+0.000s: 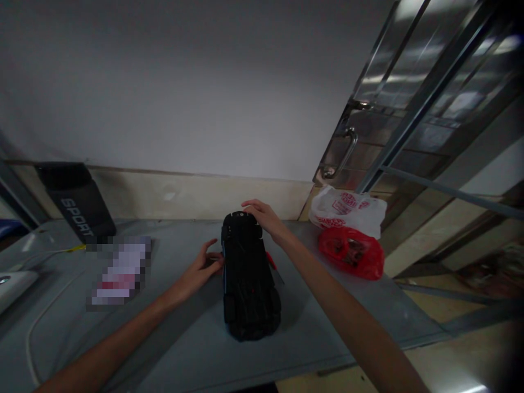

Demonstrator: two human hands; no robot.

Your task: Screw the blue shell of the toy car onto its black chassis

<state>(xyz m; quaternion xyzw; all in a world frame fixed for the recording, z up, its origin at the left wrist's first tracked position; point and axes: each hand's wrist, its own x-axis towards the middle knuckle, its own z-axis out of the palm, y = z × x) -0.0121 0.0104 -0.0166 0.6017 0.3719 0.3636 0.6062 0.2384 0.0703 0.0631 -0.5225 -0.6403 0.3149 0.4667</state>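
A toy car [249,278] lies upside down on the grey table, its black underside facing up and its narrower-looking end toward the wall. My left hand [207,261] is at the car's left side, fingers apart, with fingertips at its edge. At the far right corner of the car is my right hand [262,214], its fingers extended over a wheel and the end. Beside the car's right side a red part [271,261] sticks out, with a thin dark item near it that I cannot make out.
A dark SPORT bottle [77,202] and a blurred-out flat object [123,270] stand and lie at left, near a white cable and white device [16,286]. White [347,210] and red [352,252] plastic bags lie at right. A wall runs behind the table [176,338].
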